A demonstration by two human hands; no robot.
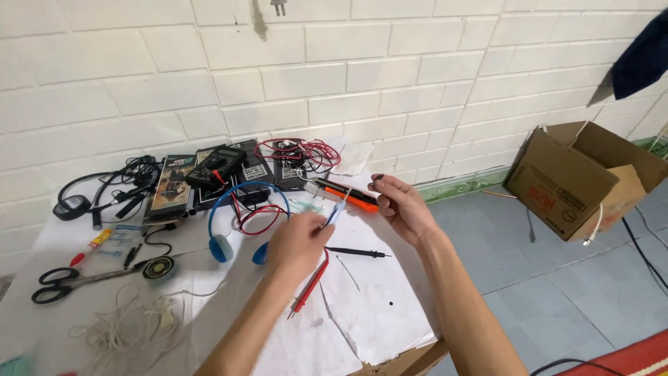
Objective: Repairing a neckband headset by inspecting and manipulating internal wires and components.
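While both hands hover above the paper-covered table (376, 327), I note my left hand (300, 244) pinches a slim blue-tipped tool (335, 212) between thumb and fingers, tip raised toward my right hand (400, 205), probably for a close look. The right hand is half-curled and holds nothing I can see. Just beyond lies an orange tester pen (348, 195). Beneath the hands lie a red probe (311, 284) and a black probe (358, 252); blue headphones (240, 223), a multimeter (216, 165) and scissors (66, 282) crowd the left side.

Beside the left grip, blue headphones (236, 223); below it, a red probe (311, 284); beyond, an orange-and-black tester (348, 195).
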